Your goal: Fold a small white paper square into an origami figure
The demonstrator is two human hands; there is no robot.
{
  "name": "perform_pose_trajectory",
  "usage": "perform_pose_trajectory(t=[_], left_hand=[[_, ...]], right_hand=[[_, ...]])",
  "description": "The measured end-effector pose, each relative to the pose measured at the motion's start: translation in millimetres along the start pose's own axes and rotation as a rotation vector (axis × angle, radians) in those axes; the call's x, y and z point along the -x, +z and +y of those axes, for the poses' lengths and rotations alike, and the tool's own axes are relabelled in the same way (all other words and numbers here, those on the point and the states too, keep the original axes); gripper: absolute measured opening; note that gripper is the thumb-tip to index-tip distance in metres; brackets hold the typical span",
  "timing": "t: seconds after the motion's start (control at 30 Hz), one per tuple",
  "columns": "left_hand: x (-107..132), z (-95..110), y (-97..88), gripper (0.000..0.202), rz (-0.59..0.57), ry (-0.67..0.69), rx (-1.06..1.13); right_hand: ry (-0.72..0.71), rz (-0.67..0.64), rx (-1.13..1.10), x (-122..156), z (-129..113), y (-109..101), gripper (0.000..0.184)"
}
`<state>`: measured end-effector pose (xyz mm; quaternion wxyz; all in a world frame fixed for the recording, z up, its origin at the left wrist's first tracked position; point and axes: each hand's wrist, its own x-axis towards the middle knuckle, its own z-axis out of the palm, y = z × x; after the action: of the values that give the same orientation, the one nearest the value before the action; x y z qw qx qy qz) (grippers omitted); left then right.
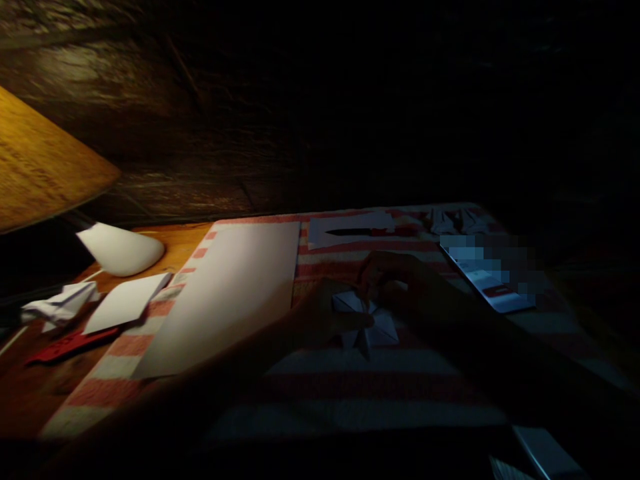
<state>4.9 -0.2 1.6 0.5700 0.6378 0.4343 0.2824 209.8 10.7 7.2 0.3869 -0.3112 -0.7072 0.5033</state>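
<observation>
My left hand [325, 319] and right hand [396, 281] rest on the folded paper [373, 323] on the striped cloth [350, 393]; it's too dark to tell whether either grips it.

Left hand [324, 319], right hand [395, 280] close together, apparently curled, forearms converging.

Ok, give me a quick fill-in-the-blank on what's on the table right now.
1. The left hand and right hand both touch the folded paper, which lies on a ____ cloth.
2. On the far sheet lies a dark-bladed ____.
3. The large blank sheet lies to the ____ of the folded paper.
Missing words: striped; knife; left.
</observation>
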Motion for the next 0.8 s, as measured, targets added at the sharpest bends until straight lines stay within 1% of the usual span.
perform_pose_trajectory(t=[0.1,0.17,0.27,0.37,0.47,0.57,0.7,0.8], left_hand=[[1.5,1.6,0.3,0.019,-0.037,-0.069,0.104],[0.8,2.4,0.9,0.019,-0.041,-0.056,0.135],[-1.1,1.1,1.9,0.016,-0.010,-0.022,0.094],[-0.9,-2.7,3.2,0.014,0.018,-0.027,0.030],[2.8,-5.8,5.9,0.014,0.027,-0.048,-0.004],[6.3,-5.7,8.8,0.017,0.010,-0.074,0.004],[4.6,-2.6,7.9,0.014,0.033,-0.034,0.010],[0.9,-1.2,4.5,0.013,-0.001,-0.039,0.069]], right_hand=[[0.064,0.017,-0.036,0.9,-0.7,0.5,0.007],[0.070,0.029,-0.052,0.7,-1.5,0.1,0.006],[0.083,0.022,-0.083,0.1,-3.1,0.0,0.003],[0.147,0.004,-0.124,0.5,-3.9,0.9,0.003],[0.205,0.005,-0.144,1.9,-2.0,1.6,0.011],[0.238,-0.015,-0.120,2.5,0.4,1.2,0.020],[0.241,-0.006,-0.129,1.4,0.1,0.8,0.022],[0.211,0.024,-0.183,2.3,0.8,-0.5,0.024]])
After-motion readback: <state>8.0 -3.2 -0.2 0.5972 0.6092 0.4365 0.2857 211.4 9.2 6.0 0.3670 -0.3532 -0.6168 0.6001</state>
